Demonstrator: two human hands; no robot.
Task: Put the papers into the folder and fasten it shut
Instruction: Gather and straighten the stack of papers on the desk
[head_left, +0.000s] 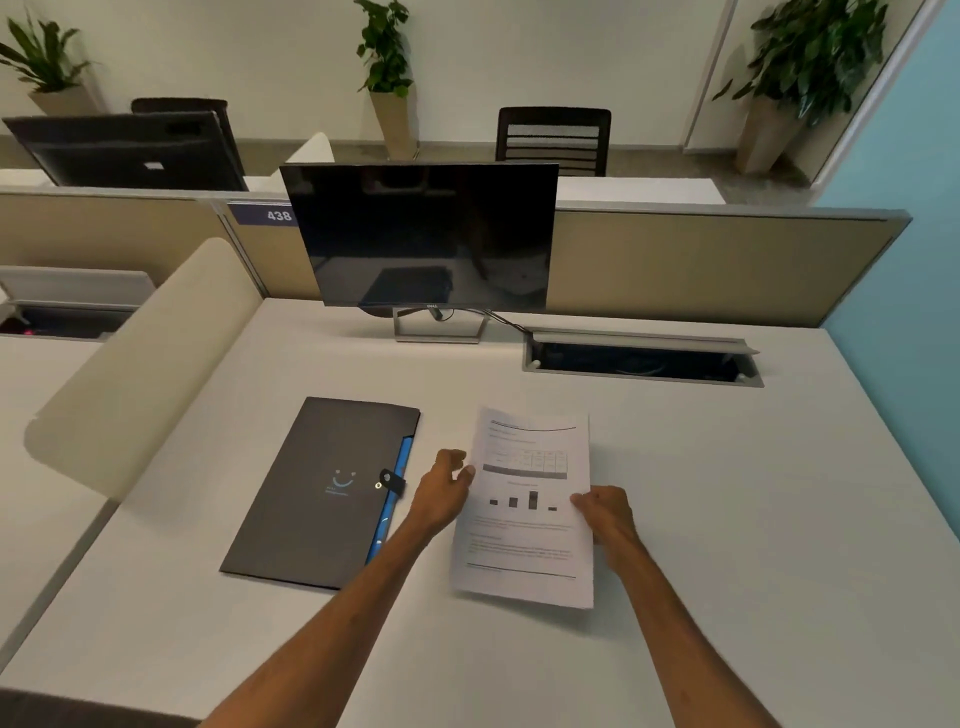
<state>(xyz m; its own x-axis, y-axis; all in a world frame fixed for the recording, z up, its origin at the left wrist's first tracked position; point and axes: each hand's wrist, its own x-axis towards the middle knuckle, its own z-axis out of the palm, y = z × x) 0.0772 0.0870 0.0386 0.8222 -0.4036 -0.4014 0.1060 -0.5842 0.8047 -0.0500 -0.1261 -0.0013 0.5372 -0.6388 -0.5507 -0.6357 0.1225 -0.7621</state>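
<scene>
Both bare forearms come in from the bottom edge, reaching out over the white desk (727, 467). Left hand (444, 491) has its thumb on the left edge of the papers (527, 506), the fingers curled loosely beside it, so it looks like it's pinching that edge, though I can't tell how firm the grip is. Right hand (605, 514) is closed on the right edge of the same sheets. Top page has a small table, a little bar chart and some lines of text, way too blurry to read. Can't tell if the sheets are flat on the desk or lifted a bit.

Just to the left of the papers lies the dark grey folder (322, 493), flat and closed, with a smiley logo on the cover. Its strap tab (392, 482) sits snapped over the right edge, where a blue strip peeks out.

Further back there's a switched-off monitor (421, 234) on its stand, and an open cable tray (641, 358) set into the desk to its right.
</scene>
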